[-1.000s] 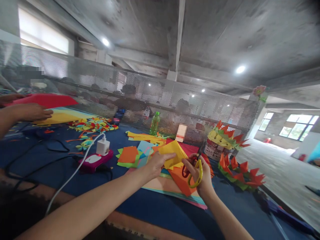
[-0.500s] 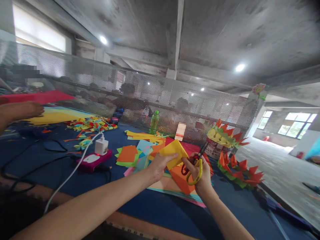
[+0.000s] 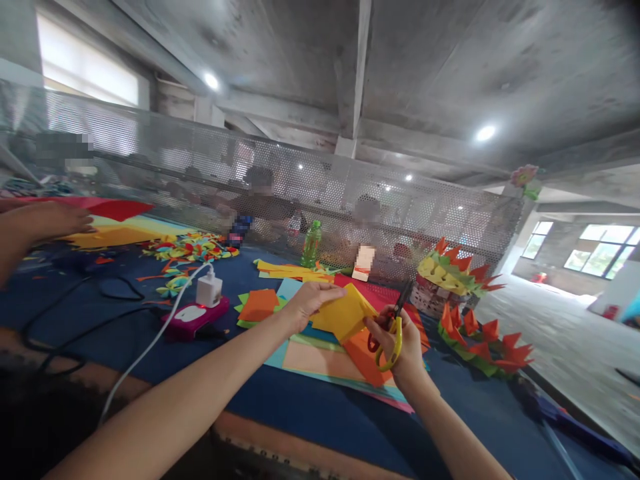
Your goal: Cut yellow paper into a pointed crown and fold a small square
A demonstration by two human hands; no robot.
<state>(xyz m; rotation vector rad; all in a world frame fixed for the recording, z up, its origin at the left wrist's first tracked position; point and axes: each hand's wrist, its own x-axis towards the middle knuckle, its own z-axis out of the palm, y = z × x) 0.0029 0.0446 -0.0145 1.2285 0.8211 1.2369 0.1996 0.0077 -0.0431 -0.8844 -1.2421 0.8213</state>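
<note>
Square yellow paper (image 3: 350,313), in more than one layer, is held up above the pile on the table. My left hand (image 3: 313,301) is closed, pinching its upper left edge between thumb and fingers. On the other side my right hand (image 3: 407,347) keeps a pair of scissors (image 3: 395,337) with yellow and red handles in its grip, the dark blades pointing up and away. The thumb of that hand also presses on the paper's right edge. Beneath both hands lie stacked coloured sheets (image 3: 315,360), with an orange sheet (image 3: 367,357) on top.
A paper crown (image 3: 483,347) and another on a drum-like stand (image 3: 440,293) are at the right. A green bottle (image 3: 311,245), paper scraps (image 3: 195,247) and a pink power strip (image 3: 197,317) with cables stand left. Another person's hand (image 3: 55,223) handles red paper (image 3: 120,208).
My left hand has shifted up to the paper's upper edge, and its fingers now point right. The other person's red paper has dropped lower. My right hand still has the scissors.
</note>
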